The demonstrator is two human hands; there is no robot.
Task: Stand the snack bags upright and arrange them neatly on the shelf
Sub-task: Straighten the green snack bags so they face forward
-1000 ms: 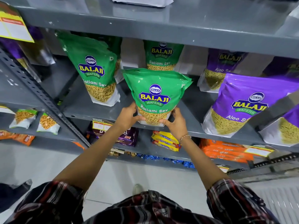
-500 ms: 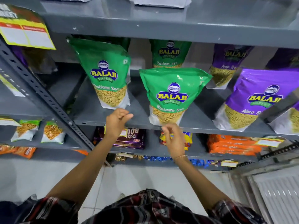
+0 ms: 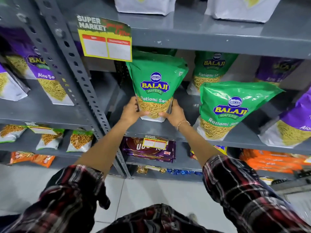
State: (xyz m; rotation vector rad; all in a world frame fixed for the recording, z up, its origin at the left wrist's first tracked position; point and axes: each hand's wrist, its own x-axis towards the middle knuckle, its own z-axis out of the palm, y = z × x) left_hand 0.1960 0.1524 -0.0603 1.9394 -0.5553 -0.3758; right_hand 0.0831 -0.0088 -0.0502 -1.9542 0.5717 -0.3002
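- Currently mid-task: both hands clamped on the lower corners of one green Ratlami Sev bag [image 3: 157,84] at the centre of the frame, at the left end of the middle shelf [image 3: 151,130].
- Left hand [image 3: 130,111] wrapped round the bag's lower left edge, thumb across the front near the base; right hand [image 3: 175,113] mirroring it on the lower right edge, fingers curled and pressed against the bag.
- Bag upright, front label facing out, white base at or just above the shelf surface; contact with the shelf not clear, judged as still being squared up.
- Judged done: second green bag [image 3: 230,108] right of centre, standing near the shelf's front edge, leaning slightly to the right.
- Further back, another green bag [image 3: 212,71] upright behind these two, in the upper right of centre.
- Judged possibly left: purple Aloo Sev bag [image 3: 294,121] at the right edge of the frame, tilted and only partly visible; purple bag behind it [image 3: 276,69] dim, stance unclear.
- Remaining work, as a guess: releasing the held bag in line with its neighbour, then straightening the purple ones.
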